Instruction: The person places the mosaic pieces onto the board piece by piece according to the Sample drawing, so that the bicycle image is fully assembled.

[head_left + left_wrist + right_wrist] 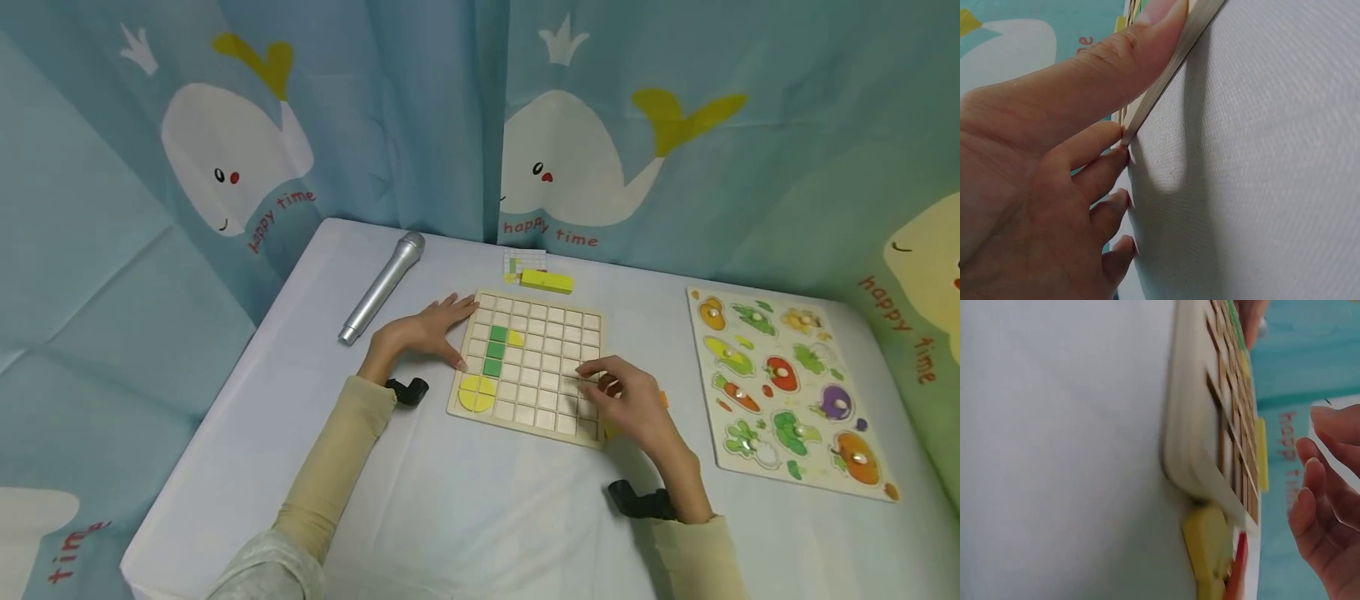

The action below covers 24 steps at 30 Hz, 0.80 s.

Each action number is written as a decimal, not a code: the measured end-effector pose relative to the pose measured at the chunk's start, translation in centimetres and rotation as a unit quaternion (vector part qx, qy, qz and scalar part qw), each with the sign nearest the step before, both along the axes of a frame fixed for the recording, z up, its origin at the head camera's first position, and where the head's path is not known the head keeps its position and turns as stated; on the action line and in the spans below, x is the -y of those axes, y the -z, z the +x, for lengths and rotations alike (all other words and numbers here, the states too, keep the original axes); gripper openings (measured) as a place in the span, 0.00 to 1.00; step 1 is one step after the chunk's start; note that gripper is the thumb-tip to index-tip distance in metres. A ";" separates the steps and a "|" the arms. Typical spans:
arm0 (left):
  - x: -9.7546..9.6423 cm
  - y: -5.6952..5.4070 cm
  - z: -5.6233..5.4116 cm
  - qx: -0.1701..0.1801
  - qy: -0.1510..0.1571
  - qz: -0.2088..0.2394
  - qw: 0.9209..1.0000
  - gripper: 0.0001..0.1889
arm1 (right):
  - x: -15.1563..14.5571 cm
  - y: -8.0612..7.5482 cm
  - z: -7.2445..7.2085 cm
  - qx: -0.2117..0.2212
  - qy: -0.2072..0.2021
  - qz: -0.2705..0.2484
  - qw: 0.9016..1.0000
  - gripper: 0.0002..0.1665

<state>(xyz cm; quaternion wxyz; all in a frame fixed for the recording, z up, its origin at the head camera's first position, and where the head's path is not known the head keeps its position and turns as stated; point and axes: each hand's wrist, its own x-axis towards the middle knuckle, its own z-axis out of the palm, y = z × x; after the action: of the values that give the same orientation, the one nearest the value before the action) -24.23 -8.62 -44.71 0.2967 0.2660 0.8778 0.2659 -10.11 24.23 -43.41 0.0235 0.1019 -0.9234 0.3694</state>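
Head view: your left hand (423, 333) lies flat, fingers straight, against the left edge of the wooden grid board (529, 367) at mid-table, steadying it, while your right hand (628, 398) hovers over the board's lower-right cells, fingers loosely curled; can't tell whether it pinches a piece. Judging by the fill, work looks early: three green squares (495, 350) in a column, a yellow quarter piece (514, 338) beside the top one, a yellow disc (477, 393) at the lower-left corner, most cells bare. A yellow block (547, 281) and small card sit just behind the board; a silver microphone (382, 287) lies to the left, a vegetable peg puzzle (787, 392) to the right. Left wrist view: thumb (1116, 59) pressed along the board's thin edge (1172, 69), fingertips on the white cloth (1260, 175); board face hidden. Right wrist view: board's corner (1194, 456) seen edge-on and blurred; loose yellow and red-orange pieces (1210, 556) lie by it, shapes hard to make out; fingers (1316, 506) relaxed, apart from the board, holding nothing visible.
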 end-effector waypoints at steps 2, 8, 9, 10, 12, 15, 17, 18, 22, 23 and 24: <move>-0.2 0.0 0.0 0.001 0.001 0.004 1.000 0.62 | -0.8 -0.2 0.1 0.004 0.016 0.005 1.000 0.13; -0.4 -0.2 0.0 -0.001 0.002 0.002 1.000 0.61 | -3.7 -1.0 0.4 0.025 0.048 0.023 0.998 0.15; -0.4 -0.1 -0.1 -0.001 0.001 -0.001 1.000 0.61 | -4.1 -1.1 0.5 0.034 0.053 0.028 0.998 0.15; -0.3 -0.1 -0.1 -0.002 0.001 -0.005 1.000 0.61 | -4.6 -1.2 0.6 0.043 0.057 0.032 0.997 0.15; -0.3 -0.1 -0.1 0.000 -0.001 -0.010 1.000 0.61 | -5.5 -1.4 0.7 0.065 0.067 0.036 0.995 0.16; -0.2 0.0 0.0 0.000 0.000 -0.013 1.000 0.61 | -6.6 -1.6 0.8 0.090 0.084 0.041 0.991 0.17; -0.2 0.0 0.0 0.001 0.000 -0.011 1.000 0.62 | -7.3 -1.6 0.8 0.104 0.090 0.042 0.990 0.17; -0.2 0.0 -0.1 0.000 0.000 -0.010 1.000 0.62 | -7.6 -1.5 0.8 0.109 0.092 0.045 0.989 0.18; -0.2 0.1 -0.1 -0.002 -0.002 -0.008 1.000 0.62 | -8.8 -1.1 0.8 0.132 0.091 0.053 0.986 0.21; -0.2 0.1 -0.1 -0.002 -0.001 -0.007 1.000 0.62 | -9.1 -1.0 0.8 0.137 0.091 0.055 0.985 0.21; -0.2 0.1 -0.1 -0.002 0.000 -0.006 1.000 0.62 | -9.5 -0.8 0.9 0.142 0.091 0.056 0.984 0.22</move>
<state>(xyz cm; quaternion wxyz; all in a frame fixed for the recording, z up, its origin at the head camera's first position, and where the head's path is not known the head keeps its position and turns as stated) -24.37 -8.41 -44.84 0.2965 0.2645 0.8799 0.2605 -9.25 33.69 -42.57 -0.0801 -0.0346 -0.9419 0.3244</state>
